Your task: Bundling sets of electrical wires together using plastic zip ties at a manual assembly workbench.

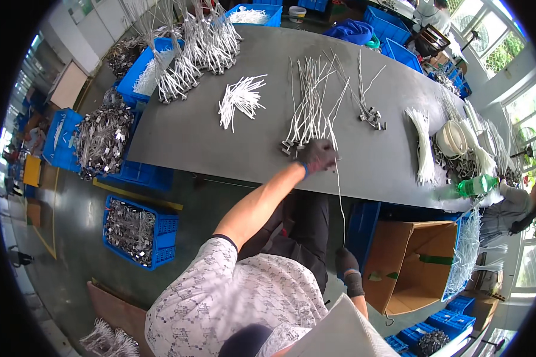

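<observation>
My left hand [320, 156], in a dark grey glove, is closed at the near end of a bundle of wires, by their dark metal end pieces. A single thin wire [340, 199] runs from its fingertips over the table's near edge. Lower down, my right hand [346, 263], also gloved, is closed on the other end of that wire. The bundle of wires with white sleeves [312, 113] lies spread on the table just beyond my left hand. The exact grip of the left fingers is slightly blurred.
On the grey table [190, 137] lie a pile of white sleeves [242, 101], a few wires with dark ends [372, 118], large wire bundles [199, 50] and a green bottle [476, 186]. A cardboard box [387, 262] and a blue crate [165, 238] stand below.
</observation>
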The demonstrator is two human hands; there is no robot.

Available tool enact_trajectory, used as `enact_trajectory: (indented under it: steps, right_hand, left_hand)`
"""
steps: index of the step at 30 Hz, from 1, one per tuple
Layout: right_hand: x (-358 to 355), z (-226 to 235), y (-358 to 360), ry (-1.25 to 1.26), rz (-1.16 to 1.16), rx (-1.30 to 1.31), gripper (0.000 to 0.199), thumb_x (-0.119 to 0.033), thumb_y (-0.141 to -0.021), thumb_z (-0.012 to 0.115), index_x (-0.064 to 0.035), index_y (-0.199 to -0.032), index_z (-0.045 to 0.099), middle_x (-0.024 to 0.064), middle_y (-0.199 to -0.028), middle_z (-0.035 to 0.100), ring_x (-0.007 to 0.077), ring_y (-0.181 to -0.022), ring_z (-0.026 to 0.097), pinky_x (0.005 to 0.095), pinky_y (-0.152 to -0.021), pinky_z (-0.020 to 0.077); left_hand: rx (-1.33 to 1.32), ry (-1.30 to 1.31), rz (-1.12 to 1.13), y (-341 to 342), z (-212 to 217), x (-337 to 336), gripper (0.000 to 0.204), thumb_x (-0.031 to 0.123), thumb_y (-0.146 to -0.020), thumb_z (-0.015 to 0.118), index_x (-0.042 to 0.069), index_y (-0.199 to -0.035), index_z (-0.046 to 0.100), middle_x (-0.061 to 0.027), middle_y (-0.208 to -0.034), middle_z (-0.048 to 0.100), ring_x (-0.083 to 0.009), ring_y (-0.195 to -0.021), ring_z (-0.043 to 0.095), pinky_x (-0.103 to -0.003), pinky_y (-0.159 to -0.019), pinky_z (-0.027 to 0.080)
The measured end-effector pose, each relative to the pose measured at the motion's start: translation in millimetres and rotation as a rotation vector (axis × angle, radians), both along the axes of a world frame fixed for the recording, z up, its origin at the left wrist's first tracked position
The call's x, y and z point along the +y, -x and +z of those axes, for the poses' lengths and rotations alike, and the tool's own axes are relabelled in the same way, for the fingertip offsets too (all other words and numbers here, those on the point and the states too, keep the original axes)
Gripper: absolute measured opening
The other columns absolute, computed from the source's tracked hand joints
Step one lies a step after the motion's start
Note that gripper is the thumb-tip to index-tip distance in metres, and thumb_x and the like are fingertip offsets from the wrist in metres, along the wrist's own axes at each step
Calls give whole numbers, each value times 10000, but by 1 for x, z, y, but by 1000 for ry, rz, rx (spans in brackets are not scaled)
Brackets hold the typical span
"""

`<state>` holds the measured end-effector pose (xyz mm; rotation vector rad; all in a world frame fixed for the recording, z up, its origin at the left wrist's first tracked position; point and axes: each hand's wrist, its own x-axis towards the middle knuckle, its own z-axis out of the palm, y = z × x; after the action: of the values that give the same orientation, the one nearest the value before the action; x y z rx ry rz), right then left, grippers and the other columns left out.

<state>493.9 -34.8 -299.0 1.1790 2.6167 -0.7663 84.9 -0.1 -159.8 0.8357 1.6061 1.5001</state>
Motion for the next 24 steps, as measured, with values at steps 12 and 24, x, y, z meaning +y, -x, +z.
enact_trajectory:
  steps: [12, 24]
  right_hand:
    - [42, 106, 157, 541, -596, 780, 348, -325, -1031, 576, -24, -1171, 681, 55, -916, 712, 113, -736, 608, 257, -637, 478]
    - [108, 106, 229, 820, -675, 992, 502, -436, -1042, 506, 14, -1235, 618, 121, -983, 732, 147, -630, 639, 286, -524, 466]
  left_hand:
    - [103, -104, -51, -60, -21, -23, 368, 355, -945, 718, -12, -935, 736, -66, -791, 720, -113, -765, 630, -327, -722, 522]
    - [194, 134, -285, 3, -32, -1, 422, 397, -945, 686, -19, -902, 743, -74, -724, 681, -133, -679, 601, -345, -646, 485]
